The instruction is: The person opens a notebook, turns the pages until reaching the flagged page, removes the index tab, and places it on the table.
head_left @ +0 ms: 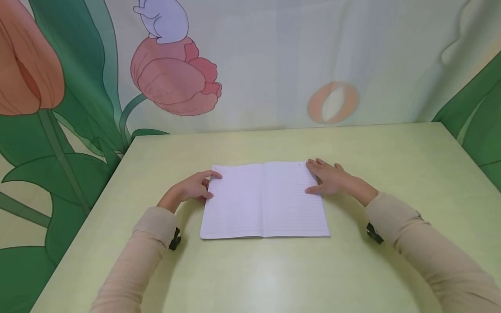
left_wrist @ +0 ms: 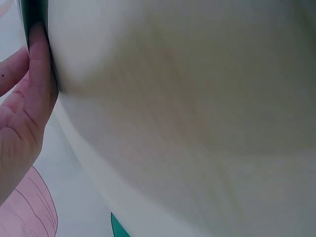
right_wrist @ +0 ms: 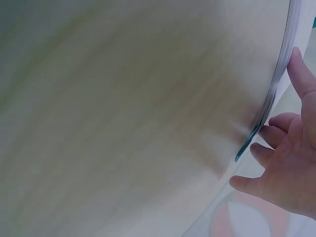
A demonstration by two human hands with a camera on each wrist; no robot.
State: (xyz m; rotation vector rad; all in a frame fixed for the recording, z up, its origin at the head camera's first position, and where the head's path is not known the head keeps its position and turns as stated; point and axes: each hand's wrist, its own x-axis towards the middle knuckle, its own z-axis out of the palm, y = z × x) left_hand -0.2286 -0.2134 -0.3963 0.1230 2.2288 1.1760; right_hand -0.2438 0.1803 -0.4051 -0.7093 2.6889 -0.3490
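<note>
An open notebook point(head_left: 238, 202) lies on the table, its ruled pages facing up and its spine running down the middle. At its left edge, my left hand point(head_left: 193, 186) grips the upper part, with thumb and forefinger on the page and other fingers tucked at the edge. In the left wrist view, a finger of that hand point(left_wrist: 24, 116) goes under the dark cover. My right hand point(head_left: 330, 179) rests on the upper right edge, fingers spread and thumb on the page. The right wrist view shows this hand point(right_wrist: 291, 163) with its fingers loosely extended against the notebook's edge point(right_wrist: 276, 74).
The pale yellow-green table point(head_left: 258, 278) extends around the notebook. Behind it hangs a cloth backdrop point(head_left: 274, 65) printed with tulips and a white animal. A dark wrist strap part point(head_left: 175, 239) shows under the left sleeve, another point(head_left: 374, 233) under the right.
</note>
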